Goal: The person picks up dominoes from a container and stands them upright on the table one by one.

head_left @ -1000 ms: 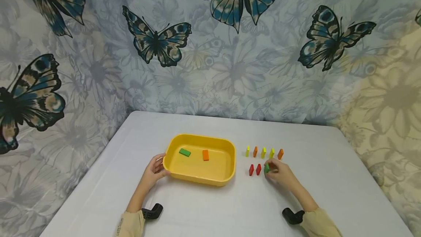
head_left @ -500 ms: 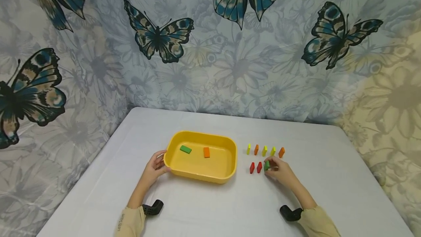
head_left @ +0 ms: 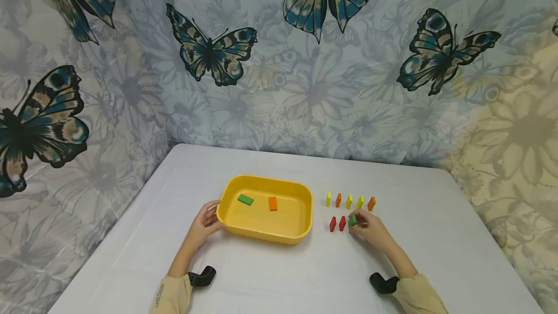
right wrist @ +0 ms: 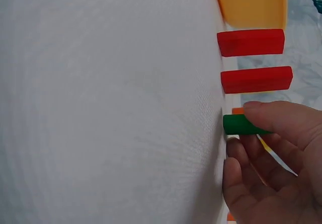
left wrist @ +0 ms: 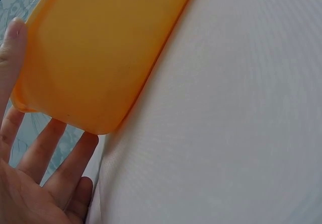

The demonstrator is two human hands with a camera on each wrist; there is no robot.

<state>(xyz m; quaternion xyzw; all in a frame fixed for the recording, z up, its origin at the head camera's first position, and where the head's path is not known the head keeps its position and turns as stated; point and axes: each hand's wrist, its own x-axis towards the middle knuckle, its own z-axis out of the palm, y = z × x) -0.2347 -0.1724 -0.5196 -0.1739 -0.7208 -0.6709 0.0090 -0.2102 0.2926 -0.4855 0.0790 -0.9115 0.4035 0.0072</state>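
At the left end of a yellow tray [head_left: 264, 227] rests my left hand [head_left: 205, 219], thumb near the front corner and fingers extended along the end. The left wrist view shows those fingers [left wrist: 75, 166] fairly straight and spread, tips at the tray's edge. My right hand [head_left: 368, 228] pinches a green domino [head_left: 352, 220] between thumb and fingers, upright at the tabletop. To its left stand two red dominoes [right wrist: 256, 79], apart from it by a small gap. The fingers partly hide the green domino in the right wrist view.
Behind the red pair, a row of several upright yellow and orange dominoes [head_left: 349, 201] stands on the white table [head_left: 279, 285]. Inside the tray lie a flat green domino [head_left: 245, 199] and a flat orange domino [head_left: 272, 203]. Patterned butterfly cloth [head_left: 296, 91] surrounds the table.
The head view shifts slightly. My right hand keeps its pinch on the green domino beside the red ones, and the domino now leans a little. My left hand stays at the tray.
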